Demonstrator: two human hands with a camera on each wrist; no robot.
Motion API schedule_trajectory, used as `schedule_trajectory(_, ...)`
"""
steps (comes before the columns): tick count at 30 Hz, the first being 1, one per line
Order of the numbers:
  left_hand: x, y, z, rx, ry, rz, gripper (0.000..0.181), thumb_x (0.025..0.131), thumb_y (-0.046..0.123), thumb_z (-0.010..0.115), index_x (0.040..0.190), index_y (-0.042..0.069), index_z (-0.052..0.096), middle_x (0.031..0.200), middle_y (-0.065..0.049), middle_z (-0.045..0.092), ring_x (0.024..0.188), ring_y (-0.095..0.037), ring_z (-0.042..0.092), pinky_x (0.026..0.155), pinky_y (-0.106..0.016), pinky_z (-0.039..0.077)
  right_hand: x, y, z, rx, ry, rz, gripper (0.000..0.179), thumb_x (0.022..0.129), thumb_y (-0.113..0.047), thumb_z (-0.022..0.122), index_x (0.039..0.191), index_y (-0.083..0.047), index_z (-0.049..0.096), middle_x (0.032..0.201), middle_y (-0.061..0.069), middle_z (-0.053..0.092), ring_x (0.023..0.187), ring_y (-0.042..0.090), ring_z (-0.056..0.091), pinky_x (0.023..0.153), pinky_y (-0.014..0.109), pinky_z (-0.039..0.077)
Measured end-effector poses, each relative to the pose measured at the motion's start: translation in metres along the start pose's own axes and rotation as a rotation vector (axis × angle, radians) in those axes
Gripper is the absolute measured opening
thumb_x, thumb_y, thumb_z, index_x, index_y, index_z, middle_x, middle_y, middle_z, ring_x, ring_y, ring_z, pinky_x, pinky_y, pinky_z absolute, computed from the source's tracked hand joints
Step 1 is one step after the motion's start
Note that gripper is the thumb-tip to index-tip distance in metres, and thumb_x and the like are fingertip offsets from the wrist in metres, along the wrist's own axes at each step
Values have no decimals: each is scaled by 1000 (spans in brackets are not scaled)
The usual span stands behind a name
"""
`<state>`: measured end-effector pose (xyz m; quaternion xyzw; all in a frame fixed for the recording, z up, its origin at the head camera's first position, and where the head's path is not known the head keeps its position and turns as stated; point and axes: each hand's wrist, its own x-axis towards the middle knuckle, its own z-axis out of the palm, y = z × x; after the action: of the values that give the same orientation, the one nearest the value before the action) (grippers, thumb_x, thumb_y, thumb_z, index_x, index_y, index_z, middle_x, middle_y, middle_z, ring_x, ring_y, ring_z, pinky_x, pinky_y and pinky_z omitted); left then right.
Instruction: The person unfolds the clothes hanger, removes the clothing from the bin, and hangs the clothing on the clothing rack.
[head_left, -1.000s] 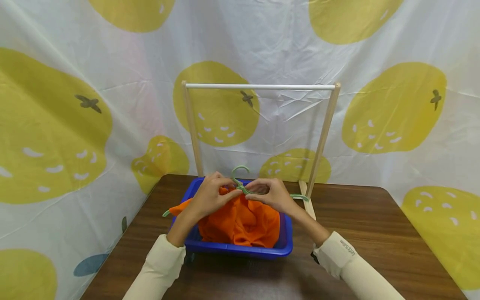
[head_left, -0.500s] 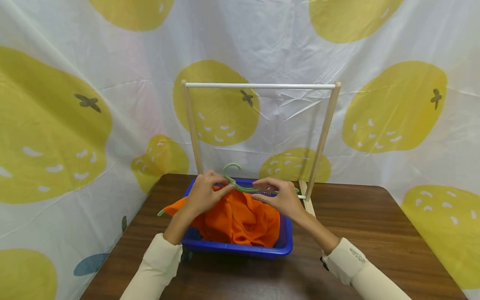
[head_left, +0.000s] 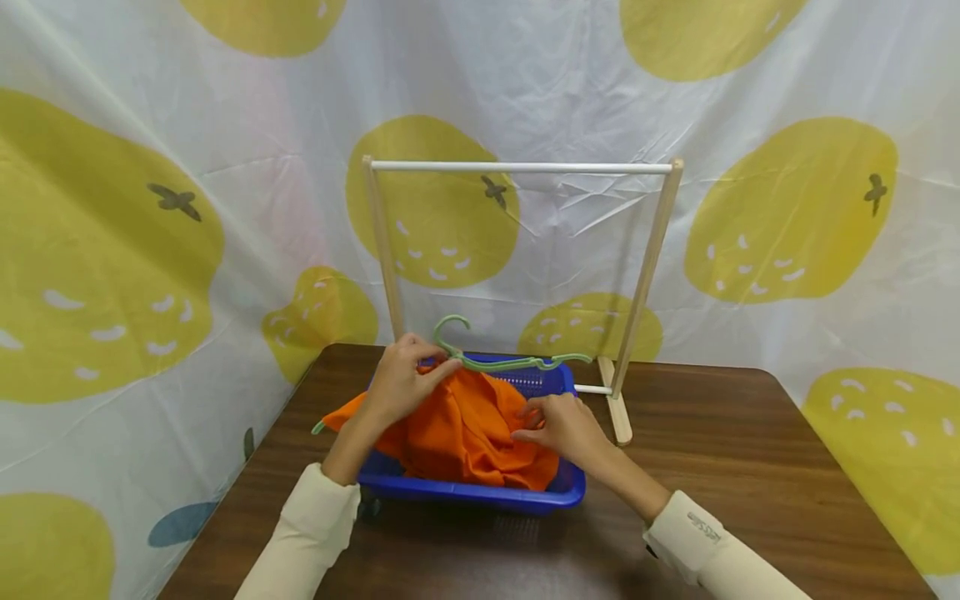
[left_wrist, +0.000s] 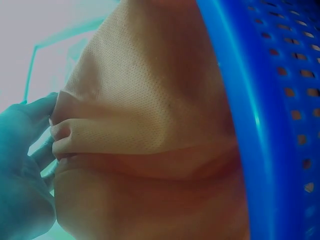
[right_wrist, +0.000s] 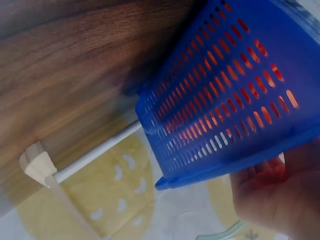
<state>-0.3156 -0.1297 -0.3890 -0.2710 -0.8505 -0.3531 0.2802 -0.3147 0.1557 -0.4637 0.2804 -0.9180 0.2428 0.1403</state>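
With thumb and fingers my left hand (head_left: 401,379) pinches a green clothes hanger (head_left: 495,364) near its neck, along with the edge of an orange garment (head_left: 480,425). The hanger's left arm is covered by the garment, and only its green tip pokes out; its right arm is bare. My right hand (head_left: 562,423) is over the basket's right side, fingers curved and parted beside the garment; whether they touch it I cannot tell. Most of the garment lies bunched in the blue basket (head_left: 480,493). The left wrist view shows the cloth (left_wrist: 125,100) hanging from my left fingers (left_wrist: 42,107).
Behind the basket stands a wooden garment rack (head_left: 648,275) with a white top rail (head_left: 517,167). Its right foot (head_left: 617,408) rests on the brown table (head_left: 720,467) near the basket. A curtain with yellow fruit prints (head_left: 585,100) closes off the back and sides.
My right hand has let go of the hanger and moved right and down toward the garment. My left hand has shifted slightly left with the hanger, whose right arm has swung up.
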Motion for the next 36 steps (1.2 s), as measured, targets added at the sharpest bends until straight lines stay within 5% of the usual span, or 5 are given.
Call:
schedule_trajectory(7, 0, 2, -2, -17, 11, 11, 18, 87, 24, 87, 91, 7, 83, 85, -7, 66, 83, -33, 61, 74, -40, 45, 1, -4, 7, -47, -66, 46, 26, 72, -27, 96, 85, -18, 76, 75, -8, 74, 68, 9, 69, 62, 35, 57)
schedule_trajectory(20, -5, -4, -13, -20, 39, 15, 17, 86, 22, 87, 91, 7, 82, 89, -7, 71, 86, -30, 61, 81, -44, 42, 1, 10, -15, 213, 20, 20, 8, 89, -10, 82, 96, -9, 82, 82, -2, 78, 74, 12, 74, 63, 22, 54)
schedule_trajectory(30, -13, -16, -23, -105, 66, 53, 9, 85, 16, 87, 90, 9, 83, 85, -2, 72, 83, -27, 62, 72, -39, 47, -2, 38, -33, 468, 30, 226, 17, 94, -15, 79, 108, -5, 81, 89, 7, 79, 66, 21, 72, 58, 28, 58)
schedule_trajectory(36, -18, -16, -28, -96, 33, 33, 11, 85, 17, 87, 92, 9, 83, 89, -4, 71, 87, -24, 61, 82, -41, 41, -4, 45, -39, 592, 51, 293, 25, 94, -12, 79, 114, 1, 78, 97, 15, 79, 76, 16, 75, 63, 32, 61)
